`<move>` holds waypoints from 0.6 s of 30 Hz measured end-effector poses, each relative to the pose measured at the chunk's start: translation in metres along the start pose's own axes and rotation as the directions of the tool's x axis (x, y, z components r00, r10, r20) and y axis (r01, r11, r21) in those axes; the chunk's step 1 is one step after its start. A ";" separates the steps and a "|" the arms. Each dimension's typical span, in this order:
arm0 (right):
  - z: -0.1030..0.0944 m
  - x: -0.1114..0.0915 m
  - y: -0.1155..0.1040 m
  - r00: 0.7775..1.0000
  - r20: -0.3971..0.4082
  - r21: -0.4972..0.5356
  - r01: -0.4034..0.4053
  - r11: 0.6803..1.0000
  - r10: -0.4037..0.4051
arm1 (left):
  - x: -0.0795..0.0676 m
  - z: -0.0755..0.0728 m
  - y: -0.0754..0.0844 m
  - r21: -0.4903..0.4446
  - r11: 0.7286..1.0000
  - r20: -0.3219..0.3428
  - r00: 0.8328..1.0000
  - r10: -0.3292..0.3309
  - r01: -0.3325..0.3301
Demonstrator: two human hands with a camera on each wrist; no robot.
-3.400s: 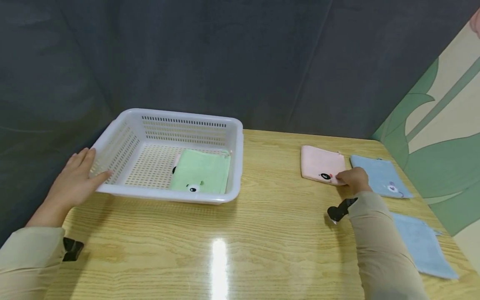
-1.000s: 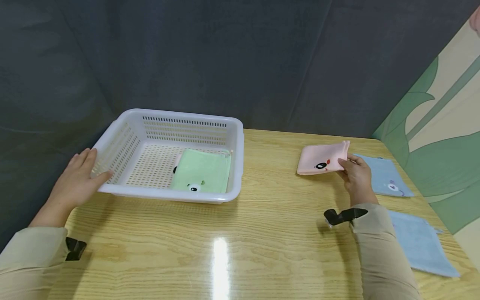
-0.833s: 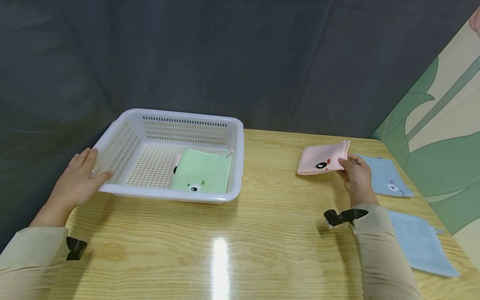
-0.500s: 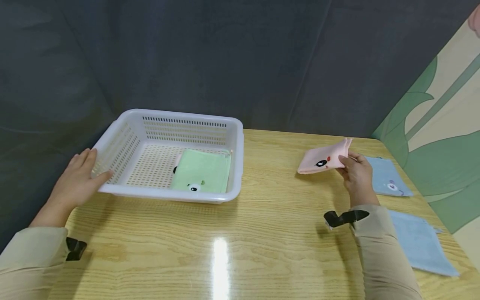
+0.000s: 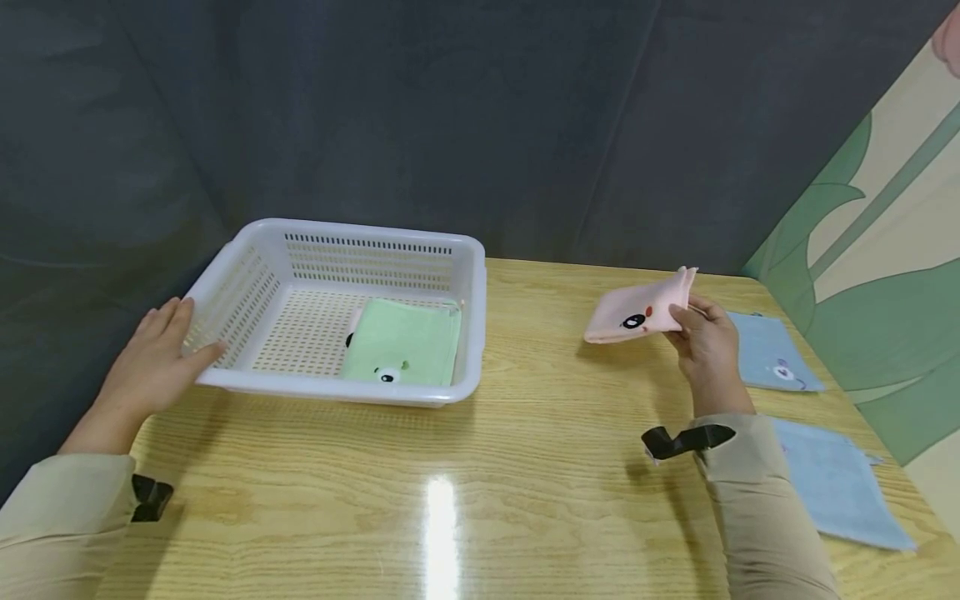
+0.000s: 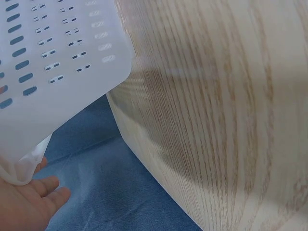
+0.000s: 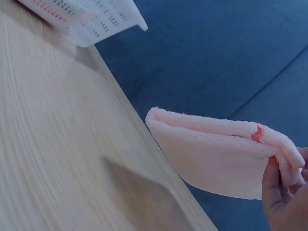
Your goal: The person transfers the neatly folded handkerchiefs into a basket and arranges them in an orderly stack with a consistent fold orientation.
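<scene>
My right hand [image 5: 711, 346] pinches a folded pink towel [image 5: 637, 310] by its right edge, thumb in front. In the right wrist view, the towel's folded layers [image 7: 207, 163] hang out from the fingers, and its shadow falls on the table. An embroidered eye and a red spot show on its front. At the white plastic basket [image 5: 474, 333], my left hand [image 5: 153, 358] rests against the left rim, its fingers outside and its thumb over the corner. A light green towel [image 5: 405, 337] with an animal face lies inside, over something pink that is mostly hidden.
Two blue towels lie at the table's right side: one farther back [image 5: 776, 354] beyond my right hand, one nearer [image 5: 840, 483] beside my right forearm. A dark cloth [image 5: 450, 117] hangs behind the wooden table [image 5: 525, 483]. A painted wall [image 5: 892, 333] stands to the right.
My right hand has taken the pink towel up off the table, tilted it with its right edge high, and shifted it slightly left. The left hand and basket have stayed put.
</scene>
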State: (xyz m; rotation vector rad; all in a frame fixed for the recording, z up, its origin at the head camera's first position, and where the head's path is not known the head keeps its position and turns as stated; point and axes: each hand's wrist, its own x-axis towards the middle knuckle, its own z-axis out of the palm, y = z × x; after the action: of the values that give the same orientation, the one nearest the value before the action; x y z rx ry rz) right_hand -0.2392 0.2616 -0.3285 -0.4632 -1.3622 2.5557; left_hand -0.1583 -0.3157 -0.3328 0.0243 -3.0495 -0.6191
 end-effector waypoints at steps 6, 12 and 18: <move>0.008 -0.005 0.003 0.997 0.073 0.073 0.007 0.997 -0.013 | 0.000 -0.001 -0.002 0.009 1.000 0.006 1.000 0.026 -0.026; 0.017 -0.009 0.006 0.994 0.108 0.115 0.008 0.993 -0.021 | 0.000 -0.002 -0.001 0.005 0.999 0.002 0.999 0.037 -0.037; 0.023 -0.013 0.008 0.994 0.111 0.111 0.015 0.994 -0.027 | 0.000 -0.001 -0.001 0.004 0.999 0.003 0.999 0.032 -0.032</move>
State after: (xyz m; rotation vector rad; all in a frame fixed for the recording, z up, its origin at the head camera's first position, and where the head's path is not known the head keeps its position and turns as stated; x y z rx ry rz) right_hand -0.2362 0.2349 -0.3208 -0.2888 -1.2450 2.6588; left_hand -0.1583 -0.3173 -0.3320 -0.0246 -3.0473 -0.6118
